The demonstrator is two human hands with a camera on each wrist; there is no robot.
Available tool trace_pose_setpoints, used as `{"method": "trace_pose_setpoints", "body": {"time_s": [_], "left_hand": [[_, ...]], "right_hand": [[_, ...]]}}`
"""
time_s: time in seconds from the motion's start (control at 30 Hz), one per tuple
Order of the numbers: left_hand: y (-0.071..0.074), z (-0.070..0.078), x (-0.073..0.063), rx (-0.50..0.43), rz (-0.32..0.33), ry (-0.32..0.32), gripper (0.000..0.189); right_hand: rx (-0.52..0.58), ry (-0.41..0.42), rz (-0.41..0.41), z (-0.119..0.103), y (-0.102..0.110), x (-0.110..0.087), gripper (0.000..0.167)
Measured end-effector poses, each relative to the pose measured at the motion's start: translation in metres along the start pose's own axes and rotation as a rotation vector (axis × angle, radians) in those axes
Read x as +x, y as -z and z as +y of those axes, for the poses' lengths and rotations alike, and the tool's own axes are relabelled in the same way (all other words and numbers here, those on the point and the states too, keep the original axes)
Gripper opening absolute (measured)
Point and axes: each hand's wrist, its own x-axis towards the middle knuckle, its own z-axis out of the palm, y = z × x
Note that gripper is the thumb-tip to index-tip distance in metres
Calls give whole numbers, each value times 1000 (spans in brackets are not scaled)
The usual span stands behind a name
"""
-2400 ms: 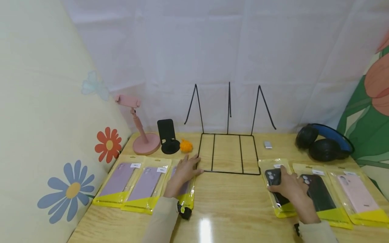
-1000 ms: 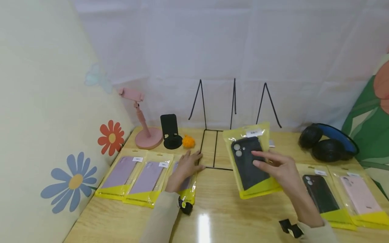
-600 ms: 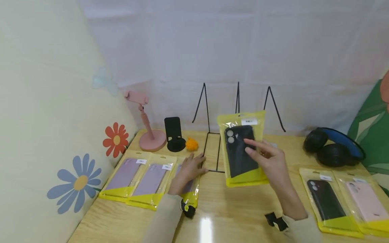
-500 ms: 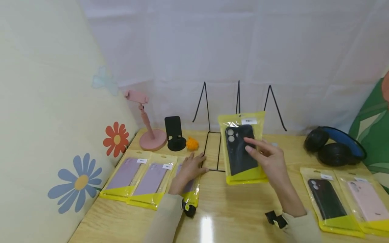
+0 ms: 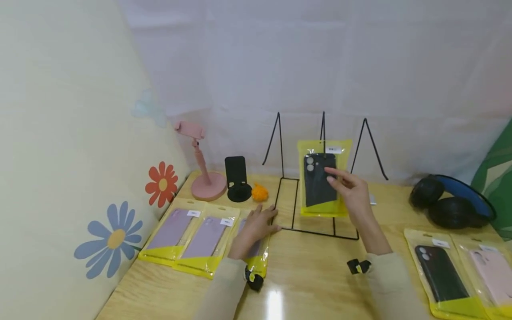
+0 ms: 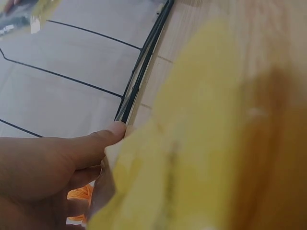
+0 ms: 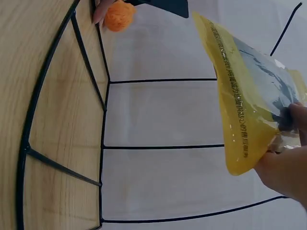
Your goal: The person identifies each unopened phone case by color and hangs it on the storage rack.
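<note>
My right hand point(image 5: 352, 193) pinches a yellow-edged bag point(image 5: 322, 209) holding a black phone case point(image 5: 320, 191), raised above the base of the black wire display rack point(image 5: 322, 233). The rack's middle prong point(image 5: 323, 126) overlaps the bag's top edge in the head view; whether it passes through the hang hole I cannot tell. At the rack's front left corner, my left hand point(image 5: 256, 229) holds the base wire, its thumb point(image 6: 103, 136) against it in the left wrist view. That hand partly covers a bagged purple phone case point(image 5: 254, 249).
Two more bagged purple cases point(image 5: 206, 235) lie at left. At right are another bagged black case point(image 5: 442, 275), a bagged pink case point(image 5: 494, 273) and headphones point(image 5: 452, 206). A pink stand point(image 5: 208, 184), black phone stand point(image 5: 237, 178) and orange fuzzy ball point(image 5: 260, 192) stand behind.
My right hand has picked up the bagged black case from the table's right side and carried it left and up to the middle prong. My left hand stays at the rack's corner.
</note>
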Motion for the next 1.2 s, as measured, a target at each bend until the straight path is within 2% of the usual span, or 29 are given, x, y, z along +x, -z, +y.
{"method": "trace_pose_setpoints", "body": {"time_s": [0.27, 0.37, 0.53, 0.7, 0.87, 1.0, 1.1, 1.2], "left_hand": [[-7, 3, 0, -6, 8, -21, 58], [-7, 3, 0, -10, 4, -10, 58], [-11, 2, -4, -18, -1, 13, 59], [-19, 4, -10, -32, -6, -2, 58], [-25, 6, -13, -46, -13, 0, 58], [-27, 5, -13, -43, -3, -1, 58], [-27, 4, -12, -41, 8, -1, 59], [-24, 4, -12, -47, 11, 5, 59]], "right_hand": [[16, -14, 55, 11, 4, 50, 35], [35, -14, 66, 15, 4, 66, 35], [57, -48, 56, 23, 0, 84, 35], [42, -94, 61, 36, -2, 93, 35], [20, -93, 68, 46, 1, 93, 33], [-50, -82, 68, 50, 8, 82, 31], [-174, -77, 38, 52, 17, 62, 29], [-346, -44, -66, 54, 31, 34, 29]]}}
